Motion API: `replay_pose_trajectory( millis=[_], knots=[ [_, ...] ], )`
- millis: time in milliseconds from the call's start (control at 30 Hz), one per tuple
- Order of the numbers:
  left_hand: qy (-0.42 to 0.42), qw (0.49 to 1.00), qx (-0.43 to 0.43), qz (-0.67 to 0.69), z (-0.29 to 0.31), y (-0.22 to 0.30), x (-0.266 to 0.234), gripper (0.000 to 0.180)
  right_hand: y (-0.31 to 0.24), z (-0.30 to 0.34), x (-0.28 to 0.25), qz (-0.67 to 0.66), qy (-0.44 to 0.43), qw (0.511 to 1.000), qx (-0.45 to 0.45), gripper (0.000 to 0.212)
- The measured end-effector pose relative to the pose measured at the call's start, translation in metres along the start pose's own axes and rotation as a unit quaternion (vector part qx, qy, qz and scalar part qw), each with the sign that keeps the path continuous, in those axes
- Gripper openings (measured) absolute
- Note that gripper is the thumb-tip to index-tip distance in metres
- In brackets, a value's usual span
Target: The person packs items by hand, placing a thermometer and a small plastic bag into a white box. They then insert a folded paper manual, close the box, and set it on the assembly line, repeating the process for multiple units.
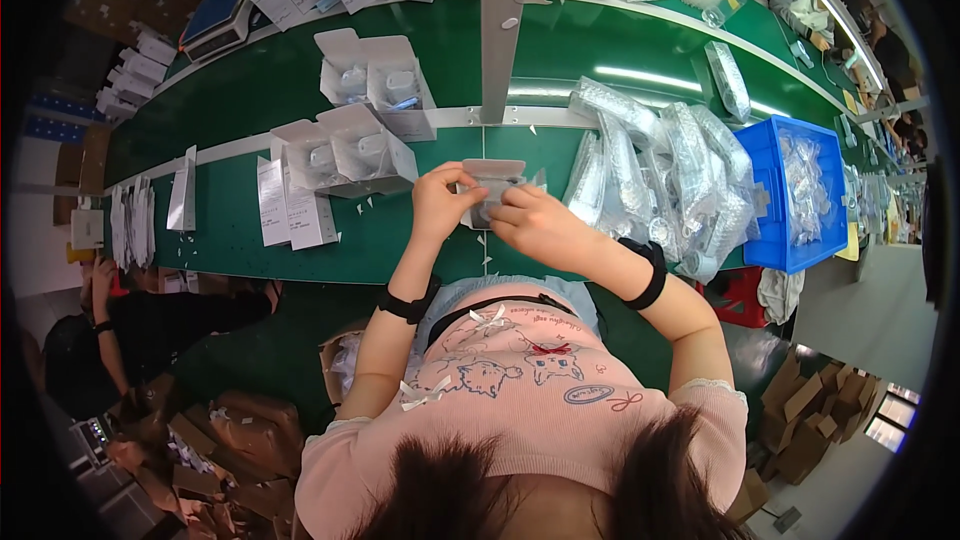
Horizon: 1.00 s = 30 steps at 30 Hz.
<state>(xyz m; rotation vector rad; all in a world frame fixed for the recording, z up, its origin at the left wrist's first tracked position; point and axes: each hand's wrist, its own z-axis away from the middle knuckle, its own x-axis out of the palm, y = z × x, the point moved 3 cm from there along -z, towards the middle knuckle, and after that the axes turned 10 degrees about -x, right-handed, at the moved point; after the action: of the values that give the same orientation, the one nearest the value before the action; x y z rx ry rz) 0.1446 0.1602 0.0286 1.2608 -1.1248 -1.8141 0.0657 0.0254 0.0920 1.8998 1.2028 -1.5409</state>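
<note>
In front of me at the table's near side stands a small white carton (pixel 495 169) with its flap raised. My left hand (pixel 445 202) pinches the carton's left edge between thumb and fingers. At its opening, the fingers of my right hand (pixel 532 224) are bent and pressed together; what they hold is hidden, though a bit of clear plastic shows beside them. Left of my hands sit open white cartons (pixel 340 155) with pale devices inside. Several bubble-wrapped packs (pixel 640 165) lie heaped to the right of my hands.
A blue bin (pixel 792 255) of clear plastic bags stands at the right. Folded cartons (pixel 132 225) are lined up at the far left. More open cartons (pixel 375 70) stand on the green conveyor belt (pixel 270 65) beyond a metal rail. An upright metal post (pixel 500 50) rises ahead.
</note>
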Motion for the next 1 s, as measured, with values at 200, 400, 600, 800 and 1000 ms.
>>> replay_pose_trajectory(
  millis=[200,400,600,800,1000],
  knots=[
    [-0.014,0.989,0.002,0.148,0.002,-0.015,0.000,0.009,-0.007,-0.019,-0.003,0.058,0.007,0.998,-0.020,0.027],
    [-0.012,0.990,0.005,0.142,0.002,-0.013,0.008,0.009,0.001,0.001,0.015,-0.014,-0.087,0.995,0.055,0.030],
    [-0.006,0.990,0.038,0.136,0.007,-0.016,0.001,0.008,0.018,0.030,0.022,-0.055,0.138,0.984,0.101,0.054],
    [0.036,0.990,0.040,0.129,0.013,-0.013,0.001,0.013,0.039,0.053,0.109,-0.340,0.206,0.876,0.273,0.081],
    [0.265,0.938,0.222,-0.034,0.030,0.035,-0.088,0.011,0.072,0.022,0.138,-0.424,0.288,0.776,0.367,0.086]
  ],
)
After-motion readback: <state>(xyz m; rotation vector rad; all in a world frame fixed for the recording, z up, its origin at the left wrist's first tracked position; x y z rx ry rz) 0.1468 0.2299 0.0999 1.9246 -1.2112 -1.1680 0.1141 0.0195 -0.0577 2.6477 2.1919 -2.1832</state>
